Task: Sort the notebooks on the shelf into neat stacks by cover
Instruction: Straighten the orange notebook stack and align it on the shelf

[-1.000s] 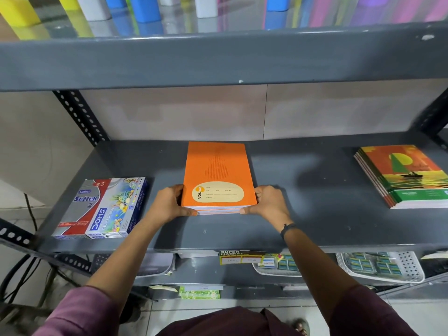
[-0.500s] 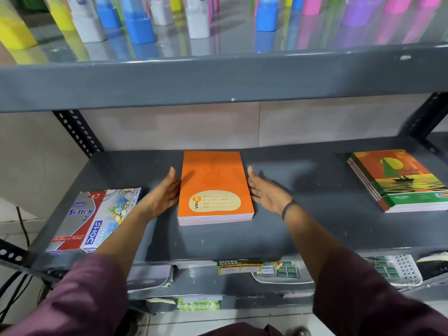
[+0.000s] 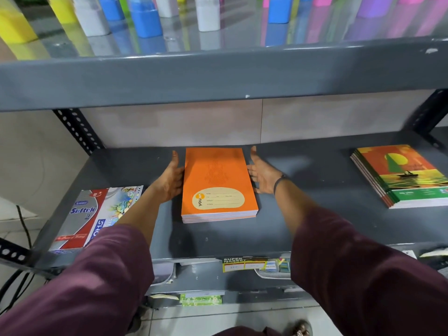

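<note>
The grey metal shelf (image 3: 303,214) is carrying everything here, its back edge running along the tiled wall and its front edge sitting nearest the camera. The orange notebook stack (image 3: 219,185) is lying flat in the middle of the shelf, its far end close to the back edge and its label end pointing toward the front edge, the covers squared up one on another. Toward the right edge of the shelf, well apart from it, a second notebook stack with a sunset cover (image 3: 402,177) is resting, its lower books fanning out slightly to the left. Near the front left corner the stationery boxes (image 3: 97,214) are lying side by side, partly hidden by a maroon sleeve (image 3: 84,287). The left hand (image 3: 171,180) is lying flat along the left side of the orange stack, fingers extended toward the back edge, its grip wide and holding nothing, the palm touching or just beside the books. The right hand (image 3: 263,174), a dark band at its wrist, is mirroring it on the right side, its grip likewise wide and empty, sitting just beside the stack.
</note>
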Motion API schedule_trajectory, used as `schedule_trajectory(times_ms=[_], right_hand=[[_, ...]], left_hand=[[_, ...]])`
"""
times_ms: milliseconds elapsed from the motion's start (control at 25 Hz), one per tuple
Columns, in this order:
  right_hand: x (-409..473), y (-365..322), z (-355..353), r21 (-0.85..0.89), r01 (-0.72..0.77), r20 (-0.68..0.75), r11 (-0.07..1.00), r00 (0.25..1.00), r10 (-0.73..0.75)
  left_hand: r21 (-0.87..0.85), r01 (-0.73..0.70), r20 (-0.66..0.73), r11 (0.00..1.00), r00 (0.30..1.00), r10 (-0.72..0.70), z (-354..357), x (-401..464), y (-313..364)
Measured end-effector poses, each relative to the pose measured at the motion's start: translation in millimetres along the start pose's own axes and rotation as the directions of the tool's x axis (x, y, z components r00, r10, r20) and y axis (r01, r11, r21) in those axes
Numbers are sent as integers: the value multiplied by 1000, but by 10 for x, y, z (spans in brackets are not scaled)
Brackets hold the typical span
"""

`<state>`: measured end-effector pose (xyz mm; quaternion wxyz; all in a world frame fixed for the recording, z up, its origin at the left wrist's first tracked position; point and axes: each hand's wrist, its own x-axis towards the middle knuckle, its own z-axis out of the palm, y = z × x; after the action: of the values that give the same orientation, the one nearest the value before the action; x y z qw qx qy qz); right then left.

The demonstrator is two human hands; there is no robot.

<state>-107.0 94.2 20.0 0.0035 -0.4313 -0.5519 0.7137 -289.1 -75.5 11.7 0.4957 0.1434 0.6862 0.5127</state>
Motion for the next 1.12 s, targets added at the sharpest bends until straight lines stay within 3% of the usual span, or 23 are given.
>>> schedule_trajectory(times_ms=[120,200,920,1040,1120], right_hand=[[71,82,-66,92,-6,-1,996,1000,6],[79,140,-80,146,-1,-6,989,1000,2],[-395,348,-1223,144,43,-191,989,981,-15],[-365,361,-1269,139,53,-169,989,985,-29],[-299,352,-1245,55,57,-190,997,981,-45]], left_hand=[[-279,-35,-30,960,999,27,-73,29,-170],[-356,-62,-54,932,998,45,-73,38,-233],[-347,-43,100,937,992,83,1264,122,-225],[-333,-40,78,942,995,69,1330,129,-211],[-196,-93,-37,976,995,87,1407,105,-173]])
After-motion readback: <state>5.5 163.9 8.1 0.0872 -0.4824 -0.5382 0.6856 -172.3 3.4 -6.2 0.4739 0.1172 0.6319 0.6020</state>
